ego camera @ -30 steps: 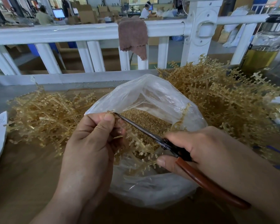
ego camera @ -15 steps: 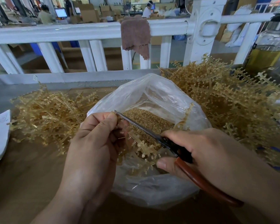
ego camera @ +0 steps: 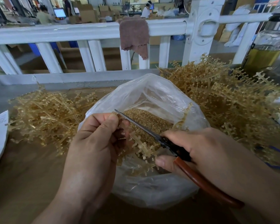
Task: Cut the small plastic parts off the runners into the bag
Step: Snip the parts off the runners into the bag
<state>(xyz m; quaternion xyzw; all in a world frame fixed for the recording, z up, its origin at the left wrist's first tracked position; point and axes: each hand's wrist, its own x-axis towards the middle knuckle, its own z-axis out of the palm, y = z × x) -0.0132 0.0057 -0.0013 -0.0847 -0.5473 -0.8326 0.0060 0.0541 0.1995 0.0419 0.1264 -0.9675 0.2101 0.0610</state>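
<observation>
Head view: factory floor behind a white railing [ego camera: 87, 29], brown table [ego camera: 23, 175] below. Our left hand [ego camera: 94, 143] pinches one runner [ego camera: 142, 147] by its upper end, fingers curled round it. Our right hand [ego camera: 205, 151] grips the red-handled scissors [ego camera: 141, 125], whose blades look nearly closed. The blade tip is just beyond the left thumb. The runner hangs below that pinch, under the blade and over the open bag [ego camera: 160, 94]. We judge: snip flush, inside the bag mouth, so pieces join the cut parts [ego camera: 145, 118].
</observation>
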